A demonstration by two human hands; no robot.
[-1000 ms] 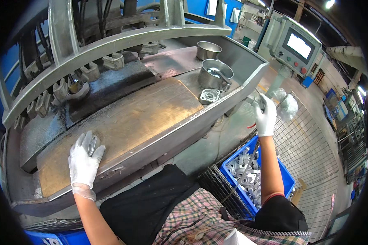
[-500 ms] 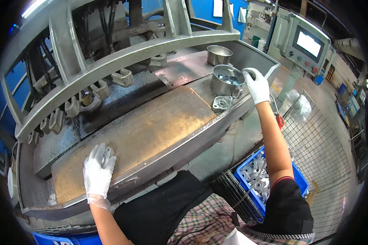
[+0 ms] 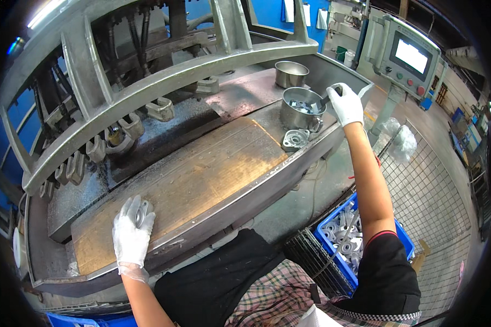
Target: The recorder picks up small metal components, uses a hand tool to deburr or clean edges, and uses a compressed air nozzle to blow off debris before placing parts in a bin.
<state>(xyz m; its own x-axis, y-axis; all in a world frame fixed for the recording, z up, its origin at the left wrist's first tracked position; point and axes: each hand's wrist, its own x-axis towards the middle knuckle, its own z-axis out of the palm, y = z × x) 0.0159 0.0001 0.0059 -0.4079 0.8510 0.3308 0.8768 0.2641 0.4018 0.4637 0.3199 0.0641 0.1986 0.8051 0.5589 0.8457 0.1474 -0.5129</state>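
Observation:
My left hand (image 3: 131, 231), in a white glove, is closed around a grey metal part with a rounded, ring-like end (image 3: 142, 213). The part rests at the near left of the brown board (image 3: 202, 182). At the back right my gloved right hand (image 3: 346, 104) pinches a small dark piece (image 3: 325, 101), too small to make out, beside the rim of a steel pot (image 3: 300, 115). Several small shiny pieces sit in liquid in that pot. A grey metal casting with a round opening (image 3: 295, 139) lies just in front of the pot.
Above the board hangs a large metal machine frame (image 3: 174, 73) with a row of clamp blocks. A second steel pot (image 3: 291, 74) stands behind the first. A blue bin (image 3: 324, 222) of metal castings is below my right arm. A control panel (image 3: 411, 57) stands at right.
My right hand has turned and shifted slightly beside the pot, and a dark piece now shows in its fingers. My left hand keeps its grip on the metal part.

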